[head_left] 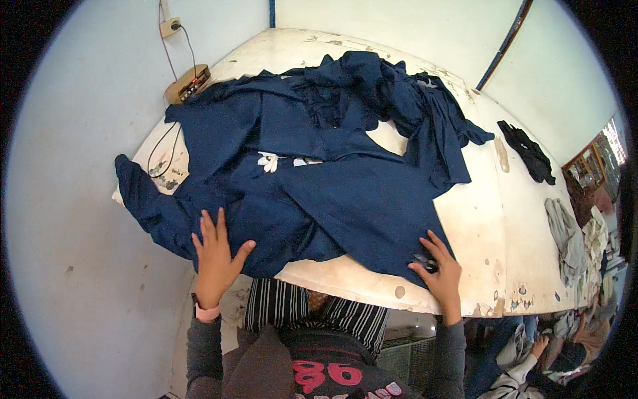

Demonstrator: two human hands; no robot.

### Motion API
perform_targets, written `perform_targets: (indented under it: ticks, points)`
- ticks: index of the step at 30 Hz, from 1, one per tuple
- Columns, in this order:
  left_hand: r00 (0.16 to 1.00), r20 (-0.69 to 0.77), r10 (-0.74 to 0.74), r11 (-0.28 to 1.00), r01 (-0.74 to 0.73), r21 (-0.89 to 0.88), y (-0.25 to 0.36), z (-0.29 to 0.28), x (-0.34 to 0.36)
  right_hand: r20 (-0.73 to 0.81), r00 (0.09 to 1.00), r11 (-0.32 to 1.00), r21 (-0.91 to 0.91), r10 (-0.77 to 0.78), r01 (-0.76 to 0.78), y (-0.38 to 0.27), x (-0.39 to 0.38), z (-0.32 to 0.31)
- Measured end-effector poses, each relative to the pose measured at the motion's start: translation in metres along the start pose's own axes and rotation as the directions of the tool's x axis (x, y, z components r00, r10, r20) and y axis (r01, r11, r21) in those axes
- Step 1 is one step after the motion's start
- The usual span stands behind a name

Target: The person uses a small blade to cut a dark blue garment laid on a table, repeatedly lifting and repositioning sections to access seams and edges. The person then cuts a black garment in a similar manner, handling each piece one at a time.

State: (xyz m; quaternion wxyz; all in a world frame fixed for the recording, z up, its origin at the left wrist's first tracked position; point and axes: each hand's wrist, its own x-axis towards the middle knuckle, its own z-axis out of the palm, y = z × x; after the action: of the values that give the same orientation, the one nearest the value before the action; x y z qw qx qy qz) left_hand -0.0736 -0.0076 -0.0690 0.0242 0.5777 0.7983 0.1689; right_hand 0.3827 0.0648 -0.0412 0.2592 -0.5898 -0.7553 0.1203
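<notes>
A large navy blue cloth garment point(372, 193) lies spread in folds over the worn white table point(485, 253), with its near edge hanging at the front. On its near left part, my left hand point(218, 259) rests flat with the fingers spread and nothing in them. My right hand point(442, 271) is at the garment's near right corner. Between its thumb and fingers is a small dark, shiny object point(427, 264), mostly covered, whose kind I cannot make out. A white flower-shaped piece point(268, 161) shows among the folds in the middle.
A brown box with a lit red light point(189, 84) stands at the back left, wired to a wall socket point(171, 26). A dark cable loop point(165, 149) lies nearby. Black cloth point(528, 151) and grey cloth point(565, 239) lie at the right. Another person's hand point(539, 346) shows at lower right.
</notes>
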Motion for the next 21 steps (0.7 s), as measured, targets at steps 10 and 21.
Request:
perform_targets:
  ticks: [10,21]
  points:
    - [0.949,-0.014,0.314,0.806,-0.274,-0.525,-0.036,0.037,0.16,-0.038,0.999,0.999,0.044,-0.022,0.024,0.06,0.009,-0.016]
    - [1.0,-0.002,-0.019,0.53,0.008,-0.848,0.006,0.071,0.285,-0.223,0.973,0.998,-0.005,-0.068,0.069,0.093,0.056,-0.002]
